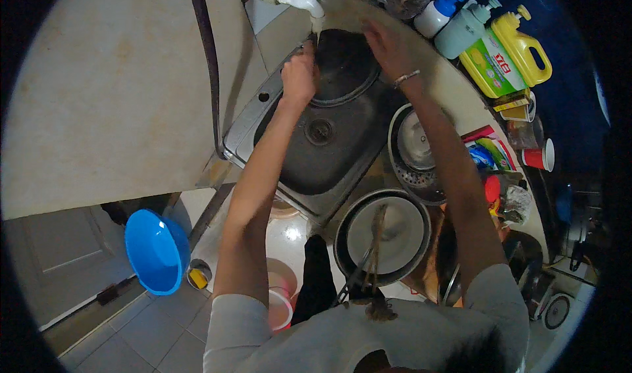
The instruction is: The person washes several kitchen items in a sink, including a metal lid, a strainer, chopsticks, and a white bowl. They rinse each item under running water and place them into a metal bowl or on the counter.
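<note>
A dark round pan (345,62) stands tilted in the far end of the stainless steel sink (326,151). My left hand (300,74) grips its left edge, just below the white tap (302,0). A thin stream of water seems to run from the spout beside my fingers. My right hand (387,50), blurred, is at the pan's upper right, with a bracelet (407,78) on the wrist. I see nothing in its fingers; whether they touch the rim is unclear. The sink's drain (319,131) shows below the pan.
Right of the sink sit a metal basin with a lid (417,141) and a wide pot (390,240) with utensils across it. Detergent bottles (503,52) line the back edge. A blue plastic basin (157,252) is low at left, beyond the pale countertop (113,92).
</note>
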A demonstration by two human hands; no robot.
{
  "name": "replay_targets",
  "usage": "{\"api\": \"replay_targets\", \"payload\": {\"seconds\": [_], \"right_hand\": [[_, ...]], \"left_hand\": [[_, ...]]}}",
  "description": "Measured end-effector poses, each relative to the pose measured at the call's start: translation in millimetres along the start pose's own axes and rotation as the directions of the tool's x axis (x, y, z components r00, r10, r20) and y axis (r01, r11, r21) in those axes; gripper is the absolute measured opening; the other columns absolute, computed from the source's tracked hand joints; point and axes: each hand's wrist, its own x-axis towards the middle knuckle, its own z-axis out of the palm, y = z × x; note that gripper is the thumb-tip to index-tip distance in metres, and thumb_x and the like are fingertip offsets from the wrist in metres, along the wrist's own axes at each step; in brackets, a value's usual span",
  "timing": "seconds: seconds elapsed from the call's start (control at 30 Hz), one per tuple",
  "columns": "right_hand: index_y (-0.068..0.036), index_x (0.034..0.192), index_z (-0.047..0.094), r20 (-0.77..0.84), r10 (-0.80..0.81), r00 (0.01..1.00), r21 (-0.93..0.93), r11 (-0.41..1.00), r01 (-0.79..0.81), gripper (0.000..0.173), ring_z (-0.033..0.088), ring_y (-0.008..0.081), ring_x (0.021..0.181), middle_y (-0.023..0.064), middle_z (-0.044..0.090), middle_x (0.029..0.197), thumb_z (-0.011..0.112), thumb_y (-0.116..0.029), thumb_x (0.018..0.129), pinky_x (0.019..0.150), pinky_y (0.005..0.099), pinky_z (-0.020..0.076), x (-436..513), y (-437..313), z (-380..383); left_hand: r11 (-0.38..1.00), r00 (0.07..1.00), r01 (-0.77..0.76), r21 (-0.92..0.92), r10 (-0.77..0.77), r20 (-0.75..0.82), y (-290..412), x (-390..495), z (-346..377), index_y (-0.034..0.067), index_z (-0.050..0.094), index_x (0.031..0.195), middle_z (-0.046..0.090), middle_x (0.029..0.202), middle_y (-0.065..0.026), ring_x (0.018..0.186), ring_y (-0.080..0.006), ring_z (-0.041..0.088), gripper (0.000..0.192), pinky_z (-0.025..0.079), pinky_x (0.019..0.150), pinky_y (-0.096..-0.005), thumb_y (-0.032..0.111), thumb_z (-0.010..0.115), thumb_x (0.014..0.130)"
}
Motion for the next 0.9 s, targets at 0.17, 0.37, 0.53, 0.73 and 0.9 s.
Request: {"api": "replay_targets", "payload": {"seconds": [0.17,0.37,0.53,0.73,0.9], "right_hand": [[-0.007,0.11,0.052,-0.105,-0.342,0.934,0.137,0.925,0.354,0.031,0.059,0.0229,0.086,0.0093,0.06,0.091,0.051,-0.029,0.088,0.076,0.0337,0.0462,44,-55,-14],[-0.005,0.092,0.055,-0.149,-0.424,0.893,0.411,0.795,0.446,0.025,0.056,0.0159,0.073,0.0034,0.057,0.077,0.054,-0.029,0.086,0.067,0.028,0.0446,91,-69,-2],[-0.006,0.084,0.054,-0.014,-0.022,1.0,0.791,0.612,0.024,0.026,0.052,0.0128,0.066,0.0029,0.054,0.072,0.051,-0.032,0.088,0.059,0.0271,0.0426,96,-61,16],[-0.008,0.07,0.047,-0.177,-0.327,0.928,0.14,0.925,0.353,0.037,0.049,0.0117,0.064,0.0033,0.051,0.07,0.048,-0.04,0.089,0.056,0.0296,0.0386,106,-56,19],[-0.008,0.085,0.054,0.193,0.026,0.981,0.912,0.363,-0.189,0.031,0.049,0.0123,0.068,0.001,0.052,0.076,0.048,-0.038,0.089,0.059,0.0281,0.0393,106,-61,33]], "left_hand": [[0.057,0.583,0.736,-0.675,-0.56,0.588,-38,-55,27,0.002,0.049,0.108,0.06,0.088,-0.0163,0.072,-0.0316,0.061,0.035,0.053,0.056,-0.044,0.003,0.057,0.074],[-0.241,0.409,0.701,-0.671,-0.635,0.655,-42,-163,47,0.0,0.048,0.101,0.057,0.085,-0.0121,0.064,-0.0231,0.058,0.033,0.052,0.047,-0.034,0.01,0.059,0.072],[-0.07,0.485,0.753,-0.654,-0.612,0.624,-44,-195,69,0.001,0.051,0.101,0.058,0.086,-0.0107,0.069,-0.0214,0.059,0.033,0.051,0.046,-0.0319,0.01,0.06,0.07],[-0.177,0.454,0.696,-0.696,-0.642,0.618,-50,-214,104,0.002,0.052,0.102,0.058,0.086,-0.0089,0.067,-0.0199,0.058,0.034,0.049,0.044,-0.0291,0.01,0.06,0.07],[-0.267,0.423,0.675,-0.688,-0.623,0.658,-56,-221,115,0.005,0.05,0.107,0.058,0.09,-0.0077,0.07,-0.0188,0.056,0.036,0.048,0.048,-0.0287,0.013,0.061,0.074]]}}
